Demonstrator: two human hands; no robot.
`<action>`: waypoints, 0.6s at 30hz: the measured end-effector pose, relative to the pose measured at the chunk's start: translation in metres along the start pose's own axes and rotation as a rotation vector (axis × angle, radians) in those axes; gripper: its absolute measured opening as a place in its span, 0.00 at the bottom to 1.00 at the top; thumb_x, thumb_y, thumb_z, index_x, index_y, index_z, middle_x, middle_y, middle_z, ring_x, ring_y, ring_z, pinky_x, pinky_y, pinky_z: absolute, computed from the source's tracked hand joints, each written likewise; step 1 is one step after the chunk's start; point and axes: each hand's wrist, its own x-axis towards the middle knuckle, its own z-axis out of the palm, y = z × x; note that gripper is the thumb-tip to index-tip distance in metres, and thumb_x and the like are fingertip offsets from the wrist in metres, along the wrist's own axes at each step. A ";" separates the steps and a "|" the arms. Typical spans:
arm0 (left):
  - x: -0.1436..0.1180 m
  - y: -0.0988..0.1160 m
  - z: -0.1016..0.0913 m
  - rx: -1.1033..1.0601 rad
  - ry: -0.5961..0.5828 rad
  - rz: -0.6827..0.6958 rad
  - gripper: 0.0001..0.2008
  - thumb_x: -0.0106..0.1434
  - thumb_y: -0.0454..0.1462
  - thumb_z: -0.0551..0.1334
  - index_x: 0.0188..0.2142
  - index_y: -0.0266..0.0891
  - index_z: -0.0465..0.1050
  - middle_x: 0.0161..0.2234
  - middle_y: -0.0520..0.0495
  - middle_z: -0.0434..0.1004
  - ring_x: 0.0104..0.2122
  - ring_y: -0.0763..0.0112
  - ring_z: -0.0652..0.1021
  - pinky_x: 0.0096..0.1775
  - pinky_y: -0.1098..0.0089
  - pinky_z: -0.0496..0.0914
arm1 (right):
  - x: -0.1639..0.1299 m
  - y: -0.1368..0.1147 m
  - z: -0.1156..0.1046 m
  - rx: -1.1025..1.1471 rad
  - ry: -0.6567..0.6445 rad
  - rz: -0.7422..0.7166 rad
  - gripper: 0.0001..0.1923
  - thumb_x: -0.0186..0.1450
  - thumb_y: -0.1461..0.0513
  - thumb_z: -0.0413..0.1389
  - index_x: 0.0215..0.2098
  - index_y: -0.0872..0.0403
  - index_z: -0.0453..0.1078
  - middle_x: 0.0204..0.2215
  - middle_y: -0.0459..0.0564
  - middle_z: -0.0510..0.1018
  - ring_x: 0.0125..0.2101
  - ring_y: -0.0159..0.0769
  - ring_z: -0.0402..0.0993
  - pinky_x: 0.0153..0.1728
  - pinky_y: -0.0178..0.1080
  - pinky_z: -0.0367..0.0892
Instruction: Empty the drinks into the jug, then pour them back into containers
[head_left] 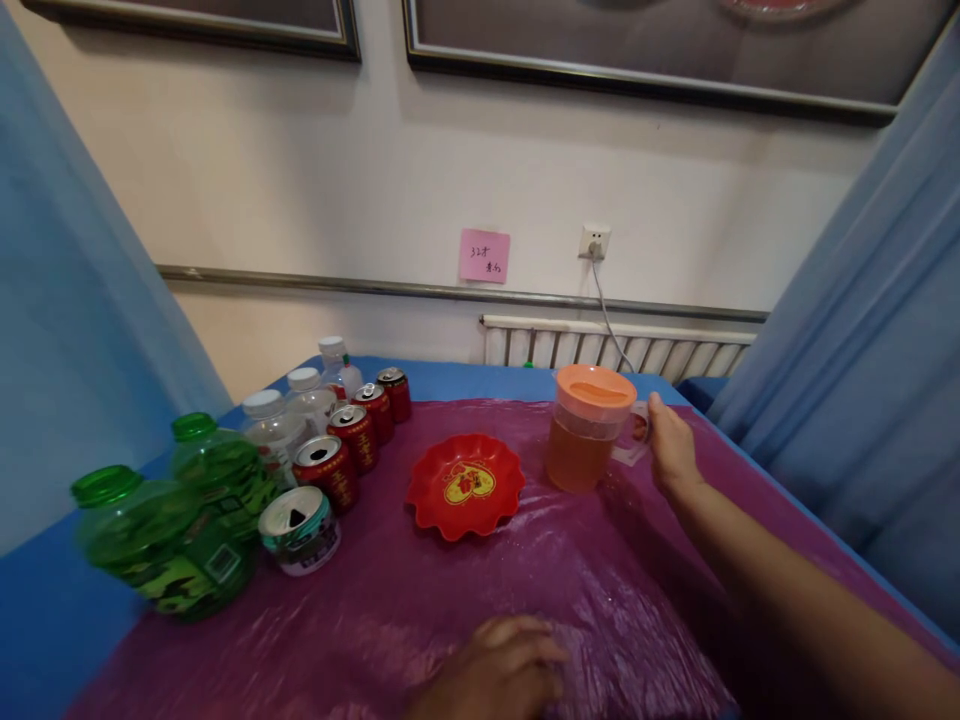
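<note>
At the right of the table, my right hand (672, 442) is closed around the handle of a clear plastic pitcher (579, 450). The pitcher stands upright, has an orange lid (595, 386) and contains amber liquid. Low in the view, slightly blurred, my left hand (499, 672) is over the purple sheet, fingers loosely bent and a little apart, with nothing visible in them. A red scalloped plate (466, 486) with a yellow print is between the pitcher and the drink containers, beyond my left hand and touched by neither hand.
Several red cans (327, 472), a short white-and-green can (300, 532), green bottles (161, 550) and clear white-capped bottles (279, 432) crowd the left side. Purple plastic sheeting (390, 620) covers the blue table. Blue curtains (862, 360) flank it; a radiator (517, 345) is behind.
</note>
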 end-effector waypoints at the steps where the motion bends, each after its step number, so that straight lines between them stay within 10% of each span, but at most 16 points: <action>1: 0.002 -0.002 -0.014 0.006 0.054 -0.023 0.08 0.68 0.38 0.63 0.47 0.43 0.75 0.49 0.50 0.83 0.53 0.68 0.80 0.58 0.69 0.71 | -0.005 -0.003 -0.003 -0.013 0.051 -0.035 0.27 0.61 0.37 0.55 0.30 0.52 0.67 0.29 0.48 0.75 0.32 0.40 0.71 0.35 0.41 0.66; 5: 0.023 -0.007 -0.083 0.073 0.213 -0.168 0.13 0.67 0.33 0.60 0.51 0.42 0.74 0.49 0.47 0.82 0.52 0.67 0.79 0.56 0.64 0.73 | -0.036 -0.036 -0.001 0.036 0.192 -0.222 0.21 0.70 0.44 0.48 0.43 0.51 0.68 0.44 0.52 0.74 0.46 0.42 0.71 0.49 0.44 0.65; 10: 0.064 -0.001 -0.151 0.118 0.587 -0.066 0.09 0.67 0.33 0.62 0.46 0.41 0.78 0.44 0.44 0.84 0.47 0.63 0.81 0.52 0.62 0.75 | -0.086 -0.122 0.044 0.622 0.054 -0.484 0.17 0.71 0.49 0.48 0.40 0.51 0.70 0.42 0.51 0.73 0.43 0.40 0.73 0.47 0.45 0.68; 18: 0.076 0.014 -0.159 -0.163 1.160 0.195 0.09 0.68 0.43 0.62 0.39 0.44 0.80 0.36 0.47 0.82 0.41 0.58 0.80 0.51 0.55 0.73 | -0.134 -0.181 0.081 1.009 0.002 -0.568 0.26 0.75 0.48 0.41 0.38 0.52 0.75 0.35 0.48 0.71 0.39 0.37 0.71 0.46 0.43 0.66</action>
